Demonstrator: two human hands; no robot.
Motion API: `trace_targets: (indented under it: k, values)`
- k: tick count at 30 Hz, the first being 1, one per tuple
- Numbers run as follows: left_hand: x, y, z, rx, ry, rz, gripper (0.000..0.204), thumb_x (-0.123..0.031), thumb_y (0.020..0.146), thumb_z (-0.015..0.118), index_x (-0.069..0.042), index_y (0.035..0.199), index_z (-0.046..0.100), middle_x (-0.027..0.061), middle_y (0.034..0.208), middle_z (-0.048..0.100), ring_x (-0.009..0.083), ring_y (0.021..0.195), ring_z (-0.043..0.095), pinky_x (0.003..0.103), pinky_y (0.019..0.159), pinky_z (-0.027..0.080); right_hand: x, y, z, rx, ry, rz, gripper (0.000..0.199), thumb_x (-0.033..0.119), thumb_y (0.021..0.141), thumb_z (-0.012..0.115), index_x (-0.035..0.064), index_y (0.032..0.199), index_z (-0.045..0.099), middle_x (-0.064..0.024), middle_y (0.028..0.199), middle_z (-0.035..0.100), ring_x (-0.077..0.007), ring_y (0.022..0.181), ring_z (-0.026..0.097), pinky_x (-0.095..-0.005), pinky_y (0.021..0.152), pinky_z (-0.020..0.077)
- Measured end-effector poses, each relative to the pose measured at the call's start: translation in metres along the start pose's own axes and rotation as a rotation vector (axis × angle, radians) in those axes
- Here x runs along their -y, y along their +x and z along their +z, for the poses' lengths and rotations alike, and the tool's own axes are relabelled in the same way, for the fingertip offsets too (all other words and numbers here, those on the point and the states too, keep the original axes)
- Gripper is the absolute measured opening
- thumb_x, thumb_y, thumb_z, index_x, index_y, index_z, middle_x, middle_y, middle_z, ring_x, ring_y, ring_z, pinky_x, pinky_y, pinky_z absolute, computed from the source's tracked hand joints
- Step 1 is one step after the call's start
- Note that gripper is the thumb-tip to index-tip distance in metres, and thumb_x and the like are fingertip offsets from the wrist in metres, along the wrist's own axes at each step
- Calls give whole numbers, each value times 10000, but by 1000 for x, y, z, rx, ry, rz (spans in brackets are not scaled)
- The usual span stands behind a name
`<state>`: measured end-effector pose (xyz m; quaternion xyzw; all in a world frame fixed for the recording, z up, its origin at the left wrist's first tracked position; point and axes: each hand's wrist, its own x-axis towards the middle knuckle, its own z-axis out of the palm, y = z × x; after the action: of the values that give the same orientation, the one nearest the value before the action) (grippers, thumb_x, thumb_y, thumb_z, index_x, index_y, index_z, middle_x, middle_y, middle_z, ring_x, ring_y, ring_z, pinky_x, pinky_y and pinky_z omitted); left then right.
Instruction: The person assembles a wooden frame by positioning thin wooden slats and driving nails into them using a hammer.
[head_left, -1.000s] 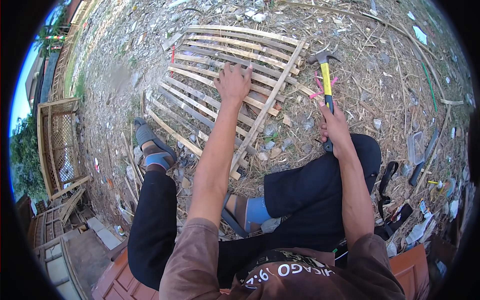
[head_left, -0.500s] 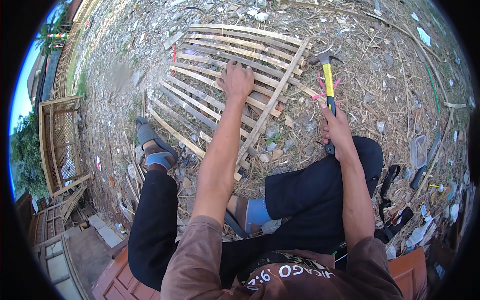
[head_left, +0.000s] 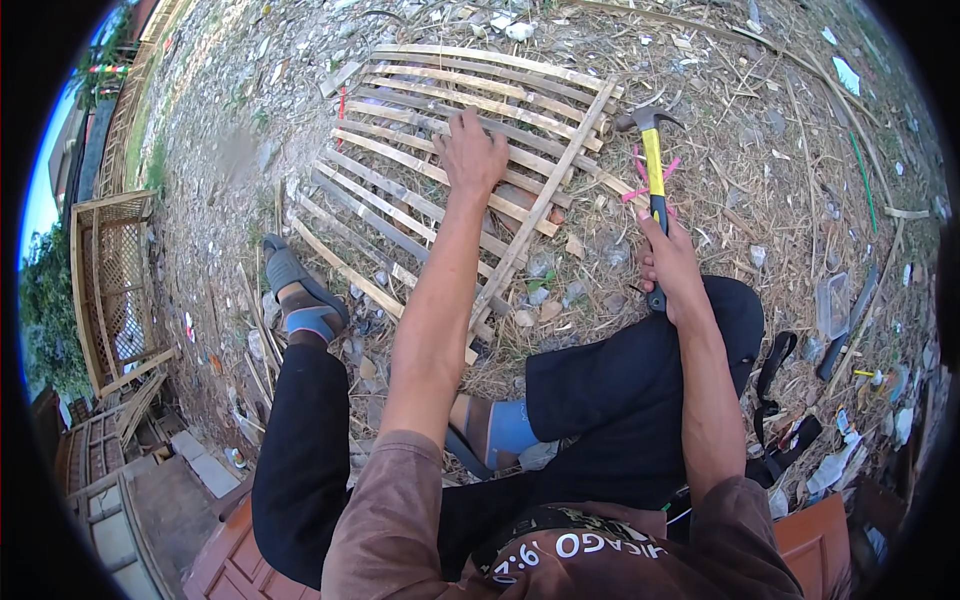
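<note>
bamboo slat panel [head_left: 440, 190] lies flat on the littered ground ahead of the knees, its slats already crossed by a diagonal brace; the fixing looks partly done. left hand [head_left: 470, 152] presses spread on the slats. right hand [head_left: 668, 262] grips a yellow-handled hammer [head_left: 652, 175]. at the right, a clear plastic box [head_left: 831, 303] lies among scraps.

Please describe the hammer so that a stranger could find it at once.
Find the slatted bamboo panel lying on the littered ground. Beside its right edge, the right hand holds the hammer. Its bright yellow handle and dark metal head stand out from the pale sticks.
</note>
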<state>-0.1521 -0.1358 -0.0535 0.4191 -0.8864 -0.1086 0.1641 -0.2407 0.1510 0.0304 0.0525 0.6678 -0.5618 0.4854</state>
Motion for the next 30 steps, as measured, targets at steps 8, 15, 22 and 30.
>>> trace_targets:
  k: [8, 15, 22, 30]
  values:
    - [6, -4, 3, 26, 19, 27, 547, -317, 898, 569, -30, 1357, 494, 232, 1387, 496, 446, 1221, 545, 623, 1136, 239, 1, -1, 0, -13, -13, 14, 276, 389, 997, 601, 177, 914, 448, 89, 589, 358, -19, 438, 347, -212, 391, 324]
    - [-10, -17, -6, 139, 196, -204, 674, -468, 988, 471, -33, 1491, 366, 231, 1568, 310, 388, 1468, 273, 622, 1170, 185, 3, -3, -1, 5, 7, 4, 236, 373, 1002, 590, 174, 942, 476, 88, 589, 360, -23, 451, 354, -219, 407, 335]
    - [13, -11, -14, 160, -22, -78, 656, -516, 1009, 444, -19, 1436, 458, 215, 1535, 385, 401, 1419, 352, 553, 1146, 281, 4, -2, -5, -7, 31, -7, 269, 354, 1000, 597, 134, 905, 476, 69, 575, 386, -39, 435, 378, -232, 388, 346]
    - [71, -21, -68, 155, -269, 99, 341, -225, 901, 653, -39, 1184, 690, 218, 1185, 664, 394, 1103, 628, 429, 980, 488, 1, -5, 1, -8, 33, -36, 266, 352, 1000, 596, 132, 912, 473, 64, 577, 392, -44, 433, 383, -232, 387, 350]
